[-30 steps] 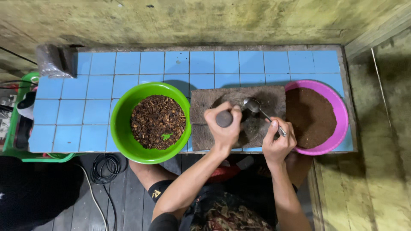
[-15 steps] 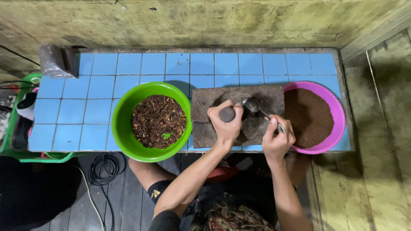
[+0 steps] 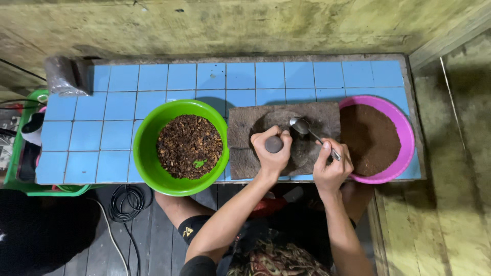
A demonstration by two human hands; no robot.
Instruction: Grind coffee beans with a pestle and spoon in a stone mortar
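Two hands over the grey stone grinding slab (image 3: 245, 128) on the blue-tiled worktop (image 3: 117, 102): left hand (image 3: 271, 153) grip closed round a dark stone pestle (image 3: 273, 144); right hand (image 3: 331, 168) pinching a metal spoon (image 3: 307, 130), bowl on the slab.

You are getting even overhead light on a sharp view. Shadows are pooling below the blue tiled counter (image 3: 123, 102), and corners are darkening.

- The surface (image 3: 117, 102) has blue tiles.
- A green bowl (image 3: 148, 153) sits on it.
- A stone slab (image 3: 245, 122) lies in the middle.
- A pink bowl (image 3: 406, 138) sits beside the slab.
- A bag (image 3: 64, 76) is in the corner.
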